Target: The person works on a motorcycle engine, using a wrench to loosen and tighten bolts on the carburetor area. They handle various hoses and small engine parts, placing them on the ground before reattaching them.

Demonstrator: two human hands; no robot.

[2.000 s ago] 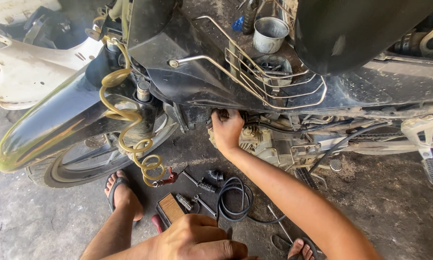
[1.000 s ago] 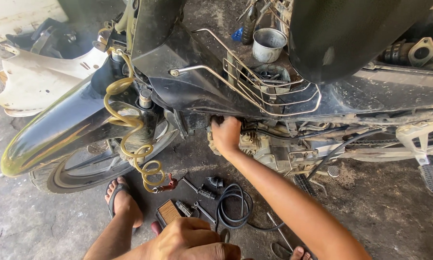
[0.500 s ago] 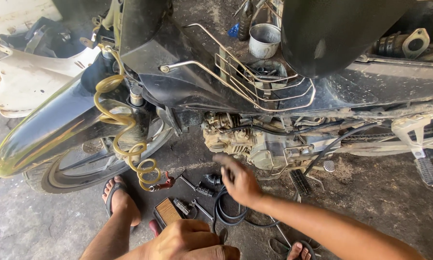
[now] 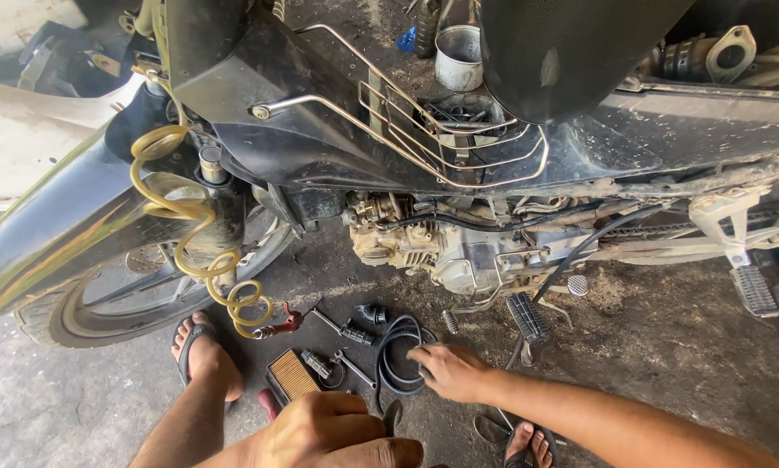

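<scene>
I squat beside a dark motorcycle whose bare engine (image 4: 441, 247) is exposed. My right hand (image 4: 448, 371) is low over the floor, fingers spread, fingertips touching a coiled black cable (image 4: 396, 357). My left hand (image 4: 324, 429) rests curled on my knee at the bottom of the view; nothing clearly shows inside it. Small tools lie just left of the coil: a wrench (image 4: 352, 368), a socket driver (image 4: 344, 329) and an orange ribbed filter block (image 4: 292, 374).
A yellow coiled air hose (image 4: 185, 230) hangs by the front wheel (image 4: 103, 303) and ends in a red nozzle (image 4: 281, 325). A wire rack (image 4: 424, 130) sits above the engine, with a metal can (image 4: 457, 56) behind it. A foot peg (image 4: 526, 316) sticks out. My sandalled foot (image 4: 203, 351) is at the left.
My right hand has left the engine and dropped to the floor, landing on the black coiled cable. The left hand stays on my knee.
</scene>
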